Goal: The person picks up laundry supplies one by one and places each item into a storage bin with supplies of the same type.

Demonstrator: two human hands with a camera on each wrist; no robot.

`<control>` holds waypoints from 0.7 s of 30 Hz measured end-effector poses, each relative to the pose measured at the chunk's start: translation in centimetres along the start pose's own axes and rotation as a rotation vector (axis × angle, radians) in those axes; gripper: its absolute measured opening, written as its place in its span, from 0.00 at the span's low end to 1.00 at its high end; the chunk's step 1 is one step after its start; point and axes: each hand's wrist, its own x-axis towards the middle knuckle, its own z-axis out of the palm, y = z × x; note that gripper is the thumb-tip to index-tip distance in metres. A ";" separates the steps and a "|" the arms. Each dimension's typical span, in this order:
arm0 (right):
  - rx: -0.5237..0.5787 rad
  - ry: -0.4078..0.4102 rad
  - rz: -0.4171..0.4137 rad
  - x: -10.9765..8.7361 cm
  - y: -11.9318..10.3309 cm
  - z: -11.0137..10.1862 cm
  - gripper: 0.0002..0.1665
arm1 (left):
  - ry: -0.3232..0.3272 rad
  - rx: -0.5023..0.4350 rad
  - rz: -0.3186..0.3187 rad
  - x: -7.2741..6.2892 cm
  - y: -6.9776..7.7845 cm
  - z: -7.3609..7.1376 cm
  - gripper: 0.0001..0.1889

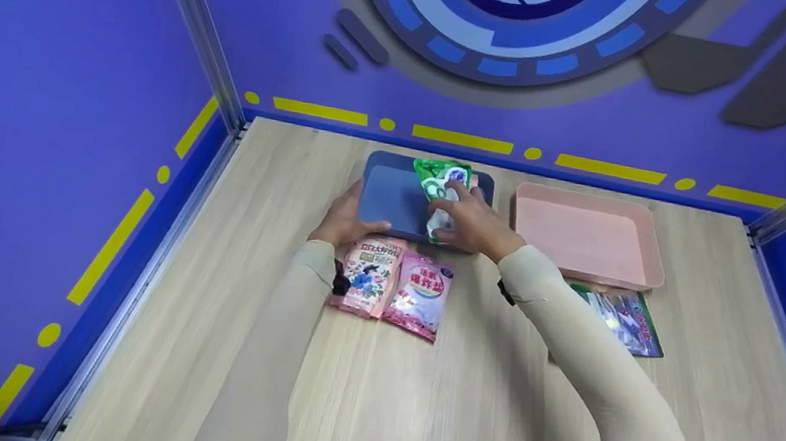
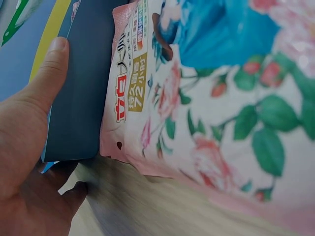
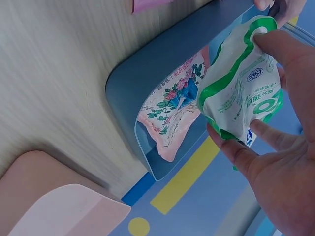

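Observation:
My right hand (image 1: 475,222) grips a green-and-white pouch (image 3: 241,83) over the right part of a blue tray (image 1: 392,194), its fingers and thumb spread across the pouch. Below it, inside the tray, lies a pink floral pouch (image 3: 172,105), seen best in the right wrist view. At the tray's front left corner, my left hand (image 1: 347,221) holds the tray, thumb along the front wall and fingers round the left side. Just in front of that wall lies another pink floral pouch (image 1: 368,277), large in the left wrist view. Beside it rests a bright pink packet (image 1: 420,294).
A pink tray (image 1: 576,234) stands to the right of the blue one. A dark green-edged packet (image 1: 629,321) lies before it, partly hidden by my right sleeve. Purple panels (image 1: 121,71) rise behind and beside the wooden table (image 1: 461,406).

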 end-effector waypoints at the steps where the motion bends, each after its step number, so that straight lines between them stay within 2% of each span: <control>1: -0.001 -0.001 0.001 0.1 0.0 0.0 0.21 | 0.000 -0.008 0.000 0.0 0.0 0.0 0.62; 13: 0.004 -0.050 0.059 1.2 0.2 0.2 0.23 | -0.005 -0.027 -0.036 -0.1 0.0 0.0 0.61; 21: 0.005 -0.020 0.023 2.0 0.4 0.2 0.24 | -0.011 -0.044 -0.026 0.0 0.0 0.0 0.60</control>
